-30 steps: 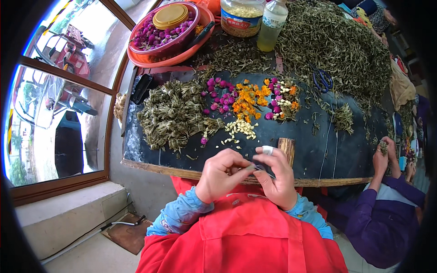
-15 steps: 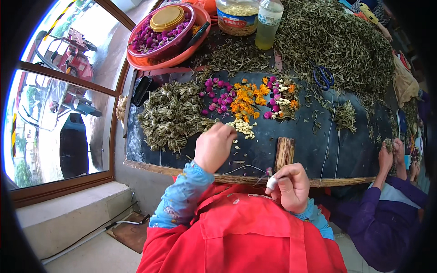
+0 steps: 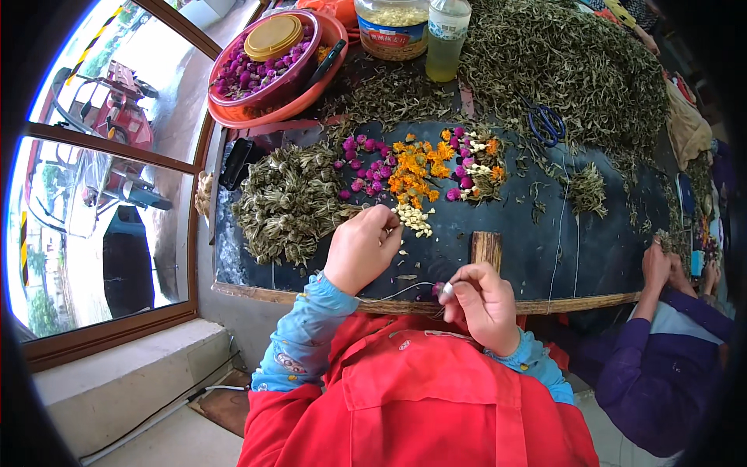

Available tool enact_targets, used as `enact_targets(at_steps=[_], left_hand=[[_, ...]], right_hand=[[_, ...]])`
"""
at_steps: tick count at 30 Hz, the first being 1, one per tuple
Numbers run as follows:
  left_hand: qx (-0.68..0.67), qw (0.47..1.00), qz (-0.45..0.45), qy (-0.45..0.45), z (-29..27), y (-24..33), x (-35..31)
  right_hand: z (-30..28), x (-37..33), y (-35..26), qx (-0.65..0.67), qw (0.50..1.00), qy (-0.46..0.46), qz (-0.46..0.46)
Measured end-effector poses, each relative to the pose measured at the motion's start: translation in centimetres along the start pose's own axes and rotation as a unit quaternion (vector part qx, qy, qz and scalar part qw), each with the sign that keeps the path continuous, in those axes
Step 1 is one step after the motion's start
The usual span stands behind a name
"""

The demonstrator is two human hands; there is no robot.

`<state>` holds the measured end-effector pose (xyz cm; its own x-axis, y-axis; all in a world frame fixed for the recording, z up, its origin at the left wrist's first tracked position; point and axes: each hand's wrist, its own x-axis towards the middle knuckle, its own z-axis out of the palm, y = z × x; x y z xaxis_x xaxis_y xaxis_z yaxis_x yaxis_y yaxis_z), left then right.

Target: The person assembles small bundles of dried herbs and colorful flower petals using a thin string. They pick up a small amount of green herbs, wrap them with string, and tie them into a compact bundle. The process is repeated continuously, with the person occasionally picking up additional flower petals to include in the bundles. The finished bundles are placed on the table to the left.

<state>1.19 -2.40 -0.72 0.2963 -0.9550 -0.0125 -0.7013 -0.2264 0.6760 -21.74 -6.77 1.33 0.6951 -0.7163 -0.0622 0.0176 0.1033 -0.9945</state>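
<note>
My left hand [image 3: 361, 247] has its fingers curled into a pinch at the near edge of a small pile of cream-white petals [image 3: 414, 220]; whatever is between the fingertips is hidden. Over the table's front edge, my right hand [image 3: 484, 303] pinches a small purple globe flower [image 3: 438, 289]. White wrapping covers one fingertip of that hand. A thin pale thread [image 3: 401, 291] runs leftward from the flower. Beyond the petals lie orange flowers [image 3: 420, 170], with purple globe flowers [image 3: 366, 165] beside them. Tied bundles of dried leaves [image 3: 284, 206] are heaped left of my left hand.
A short wooden block [image 3: 486, 247] lies by my right hand. Blue-handled scissors [image 3: 546, 126] rest by a large heap of dried leaves [image 3: 568, 70]. Farther back are a basin [image 3: 226, 113], a jar [image 3: 393, 35] and a bottle [image 3: 445, 47]. A co-worker in purple [image 3: 654, 366] works at right.
My right hand has shifted left and slightly away from me with the purple flower. The left hand stays by the white petals, its fingers curled in more. The whole view has shifted slightly.
</note>
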Motion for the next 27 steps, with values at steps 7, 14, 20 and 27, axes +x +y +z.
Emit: enact_targets(at_steps=[7,14,20,27], left_hand=[[-0.646,0.723,-0.238,-0.054,0.1,1.6,-3.6],[-0.718,0.654,-0.225,-0.073,-0.1,0.6,-4.7],[-0.74,0.635,-0.212,-0.075,0.1,0.9,-5.0],[-0.739,0.633,-0.21,-0.091,0.1,1.2,-5.4]], right_hand=[[1.9,1.1,1.1,-0.045,0.999,0.028,0.003],[2.5,0.9,0.3,-0.09,0.996,-0.002,0.021],[2.7,0.7,0.2,-0.09,0.996,0.01,0.015],[2.8,0.7,-0.1,-0.101,0.995,0.008,-0.001]])
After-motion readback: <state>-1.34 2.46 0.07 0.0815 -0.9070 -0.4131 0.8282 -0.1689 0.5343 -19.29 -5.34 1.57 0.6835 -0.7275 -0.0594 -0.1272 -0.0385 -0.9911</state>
